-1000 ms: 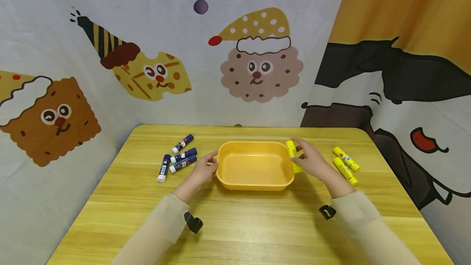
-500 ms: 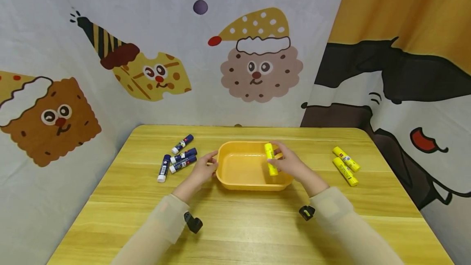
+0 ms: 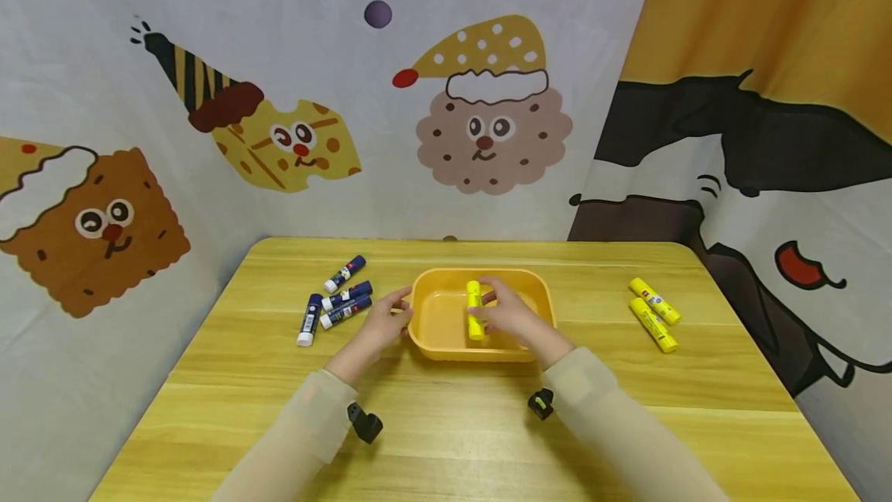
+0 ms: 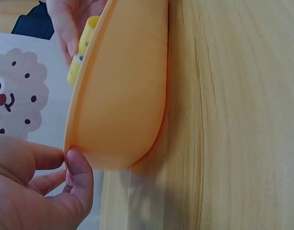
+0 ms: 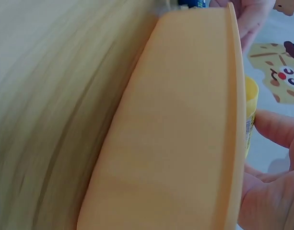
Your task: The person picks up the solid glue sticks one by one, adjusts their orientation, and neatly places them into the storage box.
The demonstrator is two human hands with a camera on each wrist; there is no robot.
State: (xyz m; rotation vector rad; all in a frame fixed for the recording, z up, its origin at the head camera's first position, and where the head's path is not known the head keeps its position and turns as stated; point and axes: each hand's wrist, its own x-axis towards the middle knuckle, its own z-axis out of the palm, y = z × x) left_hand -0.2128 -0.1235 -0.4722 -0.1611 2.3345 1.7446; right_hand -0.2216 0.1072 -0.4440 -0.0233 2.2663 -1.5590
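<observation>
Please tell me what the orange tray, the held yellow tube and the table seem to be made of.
Orange tray: probably smooth plastic, from its glossy inside and thin rim. Held yellow tube: likely plastic, smooth, with printed label. Table: wood or woodgrain laminate; its grain and sheen fit both.

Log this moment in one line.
left hand: pinches tray rim; right hand: holds yellow glue stick over tray; left of tray: four blue glue sticks; right of tray: two yellow glue sticks
</observation>
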